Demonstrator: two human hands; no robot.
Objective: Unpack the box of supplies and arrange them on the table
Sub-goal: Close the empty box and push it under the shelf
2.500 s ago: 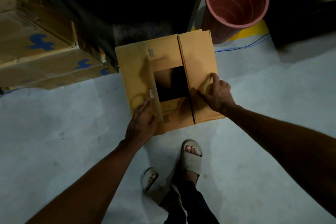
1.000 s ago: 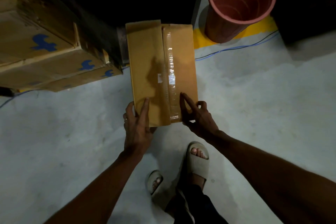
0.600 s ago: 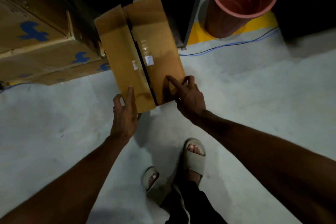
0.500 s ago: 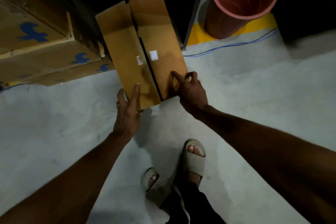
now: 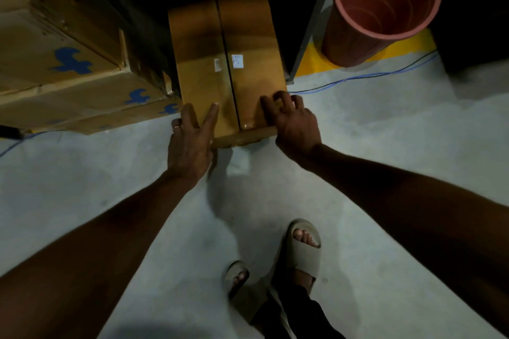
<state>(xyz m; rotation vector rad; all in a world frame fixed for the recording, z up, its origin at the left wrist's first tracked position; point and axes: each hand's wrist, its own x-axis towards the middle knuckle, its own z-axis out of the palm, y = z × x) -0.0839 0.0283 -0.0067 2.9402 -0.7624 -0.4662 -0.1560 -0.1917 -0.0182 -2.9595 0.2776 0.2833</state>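
Note:
A brown cardboard box [image 5: 228,63] lies on the grey floor in front of me, its two top flaps meeting along a centre seam with small white labels beside it. Its far end reaches into the dark gap under a shelf. My left hand [image 5: 190,140] rests on the near left corner with fingers straight and spread on the top. My right hand [image 5: 292,121] is at the near right corner, fingers bent over the top face and edge. The box's contents are hidden.
Larger cardboard boxes with blue logos [image 5: 68,63] stand to the left, touching the box's side. A pink ribbed bin [image 5: 382,5] stands at the back right on a yellow floor marking. A blue cable [image 5: 358,78] runs along the floor. My sandalled feet [image 5: 300,250] are below.
The open flaps were shut, then the box was turned and slid away from me. It now lies straight, pushed further into the gap beside the logo boxes, with both hands on its near end.

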